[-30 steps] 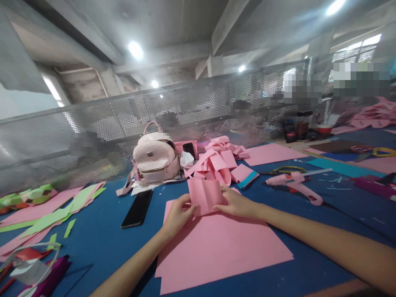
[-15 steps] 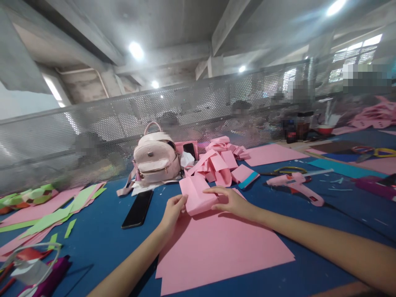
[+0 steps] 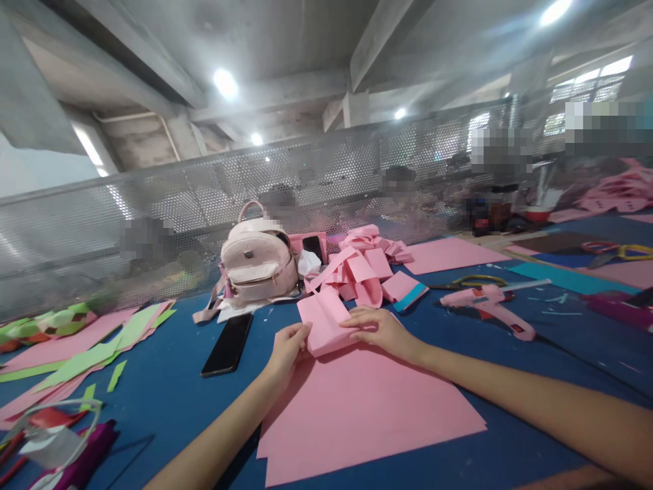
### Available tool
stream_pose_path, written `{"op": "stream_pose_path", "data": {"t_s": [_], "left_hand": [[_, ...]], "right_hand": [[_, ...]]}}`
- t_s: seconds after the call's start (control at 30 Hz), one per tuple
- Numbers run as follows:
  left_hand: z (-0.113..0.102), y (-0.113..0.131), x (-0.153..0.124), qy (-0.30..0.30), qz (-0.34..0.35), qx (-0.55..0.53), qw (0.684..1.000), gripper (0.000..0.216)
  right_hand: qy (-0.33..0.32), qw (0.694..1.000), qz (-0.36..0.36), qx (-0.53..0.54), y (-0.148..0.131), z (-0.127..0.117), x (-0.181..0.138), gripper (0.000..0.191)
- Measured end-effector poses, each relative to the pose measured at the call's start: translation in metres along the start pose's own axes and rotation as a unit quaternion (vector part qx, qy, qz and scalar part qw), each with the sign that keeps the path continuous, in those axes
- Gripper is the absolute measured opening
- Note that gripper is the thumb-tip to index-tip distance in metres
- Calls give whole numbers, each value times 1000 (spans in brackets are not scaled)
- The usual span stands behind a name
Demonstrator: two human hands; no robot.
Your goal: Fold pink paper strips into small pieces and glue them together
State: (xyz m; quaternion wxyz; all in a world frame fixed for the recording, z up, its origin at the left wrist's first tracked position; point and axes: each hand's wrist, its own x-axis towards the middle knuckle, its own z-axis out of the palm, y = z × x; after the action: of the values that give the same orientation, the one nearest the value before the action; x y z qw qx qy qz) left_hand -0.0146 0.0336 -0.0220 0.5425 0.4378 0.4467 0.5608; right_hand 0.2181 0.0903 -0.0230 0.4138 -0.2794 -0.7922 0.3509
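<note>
Between my hands is a folded pink paper piece (image 3: 326, 325), box-like, with a flap standing up at its far side. My left hand (image 3: 290, 350) pinches its left edge between thumb and fingers. On the other side, my right hand (image 3: 377, 333) grips the right edge, fingers on top and thumb toward me. Beneath them lie large pink paper sheets (image 3: 367, 422), stacked slightly askew on the blue table. Just beyond the folded piece sits a heap of pink paper strips (image 3: 357, 272).
A black phone (image 3: 227, 346) lies left of my hands, below a pale backpack (image 3: 260, 262). At right are a pink glue gun (image 3: 487, 306) with its cord and scissors (image 3: 477, 280). Green paper strips (image 3: 102, 354) lie at left. A perforated metal screen (image 3: 326, 177) stands behind.
My right hand's fingers have closed in on the folded pink paper's right edge, from a wider spread. The piece has shifted very slightly; my left hand keeps its pinch.
</note>
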Motion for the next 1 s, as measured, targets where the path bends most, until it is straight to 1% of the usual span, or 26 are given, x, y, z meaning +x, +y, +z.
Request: {"op": "stream_pose_path", "data": {"t_s": [0.17, 0.2, 0.27, 0.3, 0.33, 0.4, 0.43, 0.47, 0.53, 0.6, 0.67, 0.77, 1.0], "left_hand": [[-5, -9, 8, 25, 45, 64, 997, 39], [-6, -10, 10, 35, 58, 74, 995, 40], [-7, -10, 11, 62, 85, 87, 991, 51], [-8, -8, 11, 72, 104, 97, 987, 57], [-7, -6, 9, 73, 131, 119, 981, 58], [-5, -1, 4, 37, 199, 209, 957, 45], [-3, 2, 1, 4, 230, 271, 934, 35], [-1, 3, -2, -27, 250, 333, 909, 28], [4, 3, -5, -63, 267, 421, 865, 27], [9, -1, -5, -62, 273, 461, 842, 29], [12, -5, -4, -52, 278, 472, 835, 23], [14, -9, -2, -45, 283, 473, 833, 16], [15, -7, -2, -52, 296, 474, 828, 16]], "right_hand": [[-13, 1000, 14, 3, 1, 2, 0, 28], [-15, 1000, 14, 2, 1, 2, 0, 26], [-16, 1000, 16, -1, 2, 2, 0, 23], [-17, 1000, 19, -4, 2, 1, 1, 23], [-17, 1000, 22, -7, 3, 1, 1, 23], [-18, 999, 28, -12, 5, 1, 1, 25], [-21, 999, 29, -14, 5, 1, 1, 27], [-23, 999, 29, -17, 5, 1, 1, 27], [-23, 999, 28, -19, 5, 1, 1, 28], [-19, 999, 31, -13, 5, 1, 1, 26], [-15, 999, 35, -7, 5, 2, 1, 24], [-15, 999, 41, -3, 4, 2, 2, 21], [-14, 999, 47, -7, 3, 3, 2, 20]]}}
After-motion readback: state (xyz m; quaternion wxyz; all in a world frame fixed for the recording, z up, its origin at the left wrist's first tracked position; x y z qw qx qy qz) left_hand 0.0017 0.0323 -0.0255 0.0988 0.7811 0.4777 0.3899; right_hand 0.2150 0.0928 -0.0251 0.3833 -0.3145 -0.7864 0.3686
